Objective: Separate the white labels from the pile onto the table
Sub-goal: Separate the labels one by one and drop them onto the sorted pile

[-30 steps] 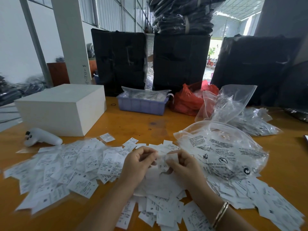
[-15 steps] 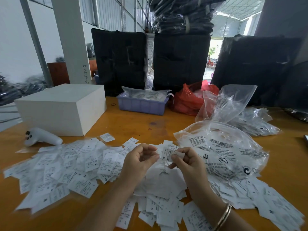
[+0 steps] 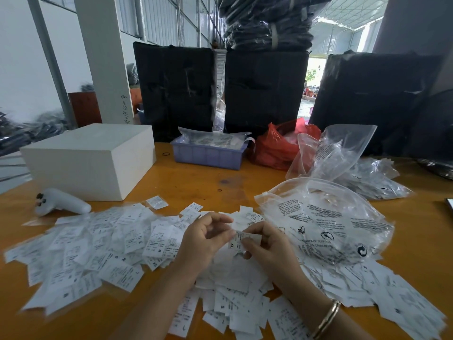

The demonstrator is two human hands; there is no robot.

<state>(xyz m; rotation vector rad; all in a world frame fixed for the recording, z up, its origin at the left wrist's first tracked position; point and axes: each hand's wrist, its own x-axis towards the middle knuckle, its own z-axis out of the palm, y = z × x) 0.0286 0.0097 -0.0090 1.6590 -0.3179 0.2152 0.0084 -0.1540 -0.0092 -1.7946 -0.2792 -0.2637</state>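
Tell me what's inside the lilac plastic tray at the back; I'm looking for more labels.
The lilac plastic tray holds clear plastic bags with dark print, piled above its rim. Whether labels lie in or under them cannot be seen.

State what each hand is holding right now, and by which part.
The right hand pinches one white label marked XL by its right end, thumb and fingertips on it. The left hand has curled fingers touching the label's left end; a firm grip there cannot be told.
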